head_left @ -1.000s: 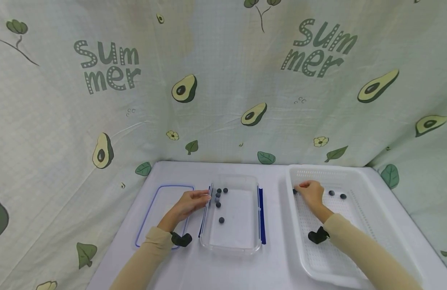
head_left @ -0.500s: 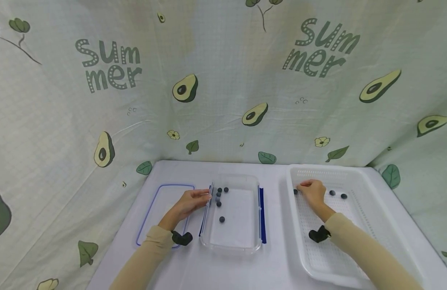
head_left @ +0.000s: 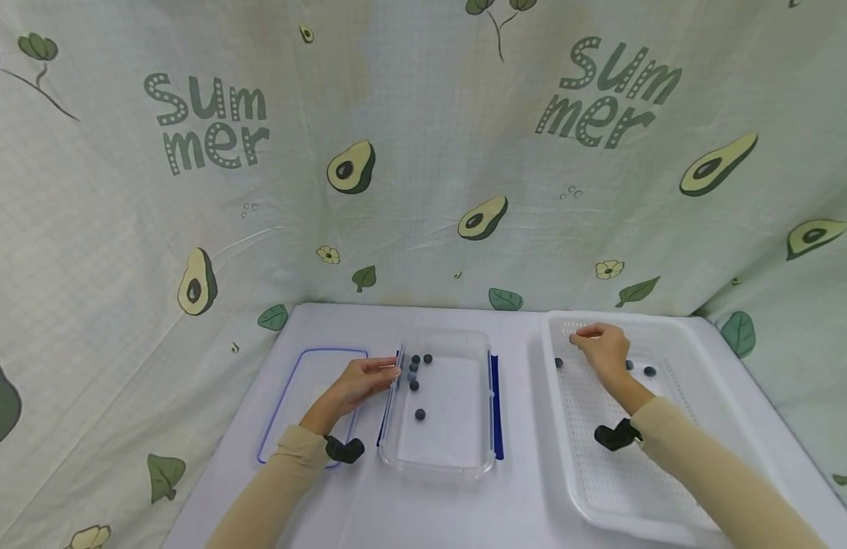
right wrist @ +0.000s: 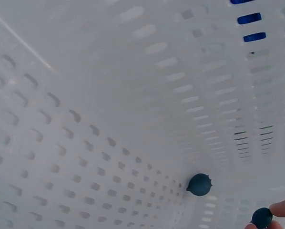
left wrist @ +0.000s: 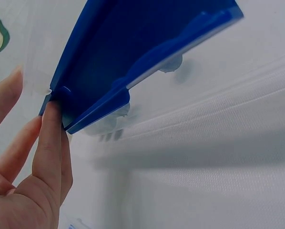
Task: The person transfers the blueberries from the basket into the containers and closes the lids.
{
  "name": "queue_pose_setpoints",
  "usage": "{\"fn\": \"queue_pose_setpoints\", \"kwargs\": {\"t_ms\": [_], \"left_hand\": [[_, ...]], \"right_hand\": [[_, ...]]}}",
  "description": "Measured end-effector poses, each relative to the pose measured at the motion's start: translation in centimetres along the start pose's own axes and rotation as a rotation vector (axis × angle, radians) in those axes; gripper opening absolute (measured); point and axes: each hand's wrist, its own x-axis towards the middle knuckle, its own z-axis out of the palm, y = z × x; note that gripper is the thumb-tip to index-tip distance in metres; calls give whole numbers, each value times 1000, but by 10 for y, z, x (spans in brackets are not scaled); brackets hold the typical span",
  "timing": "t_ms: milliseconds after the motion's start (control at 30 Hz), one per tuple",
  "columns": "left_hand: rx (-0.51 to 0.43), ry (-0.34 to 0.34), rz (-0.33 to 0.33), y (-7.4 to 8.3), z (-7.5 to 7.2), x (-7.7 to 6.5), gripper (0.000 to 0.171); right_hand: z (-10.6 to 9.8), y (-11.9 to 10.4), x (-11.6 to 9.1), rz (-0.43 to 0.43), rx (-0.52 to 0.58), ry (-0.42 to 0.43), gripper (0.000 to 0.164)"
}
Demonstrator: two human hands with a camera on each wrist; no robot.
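Between thumb and fingertips my right hand pinches a dark blueberry, raised inside the white basket near its far left corner. Another blueberry lies by the basket's left wall; two more, including one blueberry, lie to the right of that hand, one partly covered by it. My left hand touches the left side of a clear lidless box. In the left wrist view, its extended fingers rest against the box's blue side flap. Several blueberries lie inside the box.
A clear lid with a blue rim lies flat on the white table, left of the box and partly under my left forearm. A second blue flap hangs along the box's right side. A printed curtain stands behind the table.
My right hand has lifted up and slightly right from the basket's left wall, carrying a blueberry. The blueberry by the wall stays behind. My left hand keeps its place on the box.
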Motion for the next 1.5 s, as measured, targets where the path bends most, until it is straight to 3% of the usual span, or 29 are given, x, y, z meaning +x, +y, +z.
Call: {"fn": "queue_pose_setpoints", "kwargs": {"t_ms": [200, 433, 733, 1067, 1500], "left_hand": [[-4, 5, -2, -1, 1, 1, 53], [-12, 4, 3, -1, 1, 0, 52], [-52, 1, -3, -5, 0, -1, 51], [-34, -8, 2, -2, -1, -2, 53], [-31, -14, 7, -1, -1, -3, 54]], "right_hand": [[-8, -15, 2, -1, 13, -9, 22], [-12, -36, 0, -64, 57, -33, 22], [-6, -69, -9, -80, 156, -128, 23], [12, -104, -17, -105, 218, -203, 22], [50, -131, -33, -139, 288, -302, 19]]}}
